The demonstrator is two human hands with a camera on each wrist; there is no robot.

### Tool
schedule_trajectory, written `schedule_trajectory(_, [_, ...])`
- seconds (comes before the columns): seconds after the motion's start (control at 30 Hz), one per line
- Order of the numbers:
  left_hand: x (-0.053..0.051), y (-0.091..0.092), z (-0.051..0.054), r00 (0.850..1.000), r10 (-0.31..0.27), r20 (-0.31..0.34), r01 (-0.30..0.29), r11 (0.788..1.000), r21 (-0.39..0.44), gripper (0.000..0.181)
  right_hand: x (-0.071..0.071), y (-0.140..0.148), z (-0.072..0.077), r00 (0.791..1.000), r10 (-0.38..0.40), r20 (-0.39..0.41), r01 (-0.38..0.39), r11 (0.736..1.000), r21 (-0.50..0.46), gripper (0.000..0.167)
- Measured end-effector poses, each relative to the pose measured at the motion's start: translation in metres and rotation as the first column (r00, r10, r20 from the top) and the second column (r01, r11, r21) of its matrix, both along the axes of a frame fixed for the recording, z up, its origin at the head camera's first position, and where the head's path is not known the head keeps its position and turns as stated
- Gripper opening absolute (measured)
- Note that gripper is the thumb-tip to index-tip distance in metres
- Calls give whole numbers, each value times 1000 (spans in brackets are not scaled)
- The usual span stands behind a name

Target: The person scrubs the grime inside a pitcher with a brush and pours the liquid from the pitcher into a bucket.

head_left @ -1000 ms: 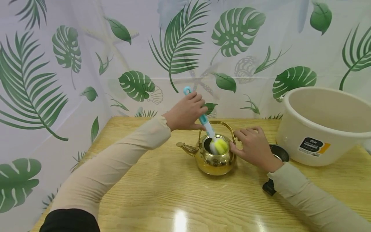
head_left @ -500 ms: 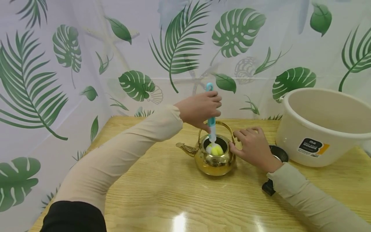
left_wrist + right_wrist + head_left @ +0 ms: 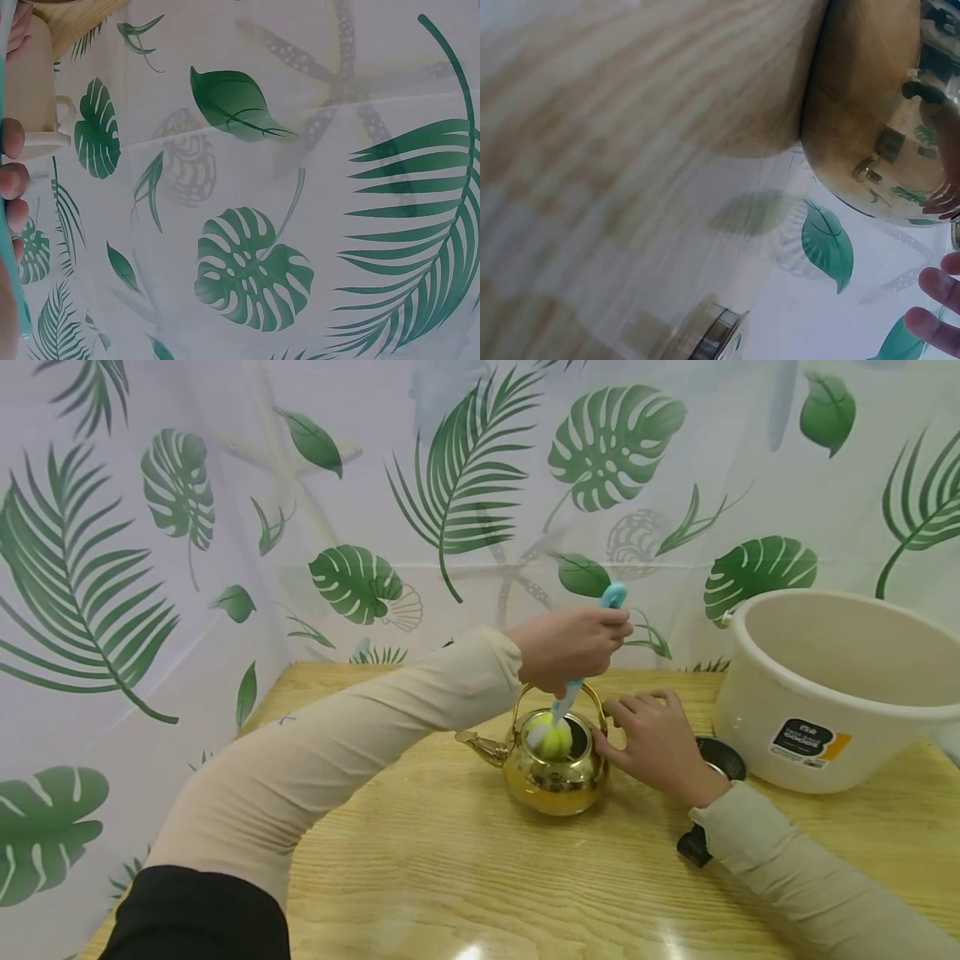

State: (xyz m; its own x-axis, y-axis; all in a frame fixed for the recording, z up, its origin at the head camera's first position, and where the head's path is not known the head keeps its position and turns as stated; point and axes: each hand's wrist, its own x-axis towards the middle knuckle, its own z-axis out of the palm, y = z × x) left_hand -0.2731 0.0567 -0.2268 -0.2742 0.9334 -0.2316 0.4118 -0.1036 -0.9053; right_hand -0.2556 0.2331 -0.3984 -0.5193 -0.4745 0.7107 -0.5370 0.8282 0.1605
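My left hand (image 3: 573,647) grips the light-blue handle (image 3: 613,596) of a sponge brush from above. Its yellow and white sponge head (image 3: 551,737) is inside the open mouth of a shiny gold kettle (image 3: 558,785), toward the spout side. The handle leans to the right. My right hand (image 3: 660,743) holds the kettle at its right side, with the thumb by the rim and the fingers by the foot of the raised handle. In the left wrist view, fingers (image 3: 13,180) wrap the brush handle. The right wrist view shows the kettle's mirror-like wall (image 3: 870,112) near several fingertips (image 3: 936,289).
A large cream bucket (image 3: 810,710) stands on the wooden table (image 3: 420,860) at the right. A dark round object (image 3: 723,756) with a black part lies beneath my right wrist, partly hidden. Leaf-patterned cloth (image 3: 465,460) hangs behind the table.
My left hand has moved right, and the brush handle has tipped from leaning left to leaning right. The sponge head has shifted left inside the kettle. The right hand and kettle stay nearly still.
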Motion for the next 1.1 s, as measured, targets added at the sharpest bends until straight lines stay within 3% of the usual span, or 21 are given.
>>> schedule_trajectory(0.17, [1,-1,-2,996,82,-21,-80,995,61,58,1,-1,0,1000,0,5,0,1000,-4,35])
schedule_trajectory(0.3, [-1,-6,-5,981,178,78,-188,971,145,56,1,0,0,1000,-18,11,18,1000,11,31])
schedule_trajectory(0.37, [-3,-12,-8,961,214,175,-248,947,205,55,1,1,0,1000,-26,9,25,1000,13,31])
schedule_trajectory(0.5, [-11,-31,-14,906,242,347,-350,890,292,56,1,0,1,1000,-28,1,28,1000,7,34])
schedule_trajectory(0.57, [-17,-41,-17,888,234,397,-369,876,311,60,1,-1,1,1000,-28,3,28,1000,8,35])
schedule_trajectory(0.63, [-22,-49,-18,877,215,429,-368,876,313,62,2,-2,1,1000,-30,7,30,1000,8,35])
schedule_trajectory(0.83, [-29,-62,-16,886,128,445,-286,907,309,62,1,-3,-1,1000,-23,3,23,1000,-1,36])
schedule_trajectory(0.97, [-27,-63,-10,914,93,395,-224,927,302,61,0,-3,-1,1000,-7,-5,7,1000,-10,32])
schedule_trajectory(1.1, [-25,-58,-3,951,79,298,-168,943,286,60,0,-3,-1,1000,-2,-12,2,1000,-11,31])
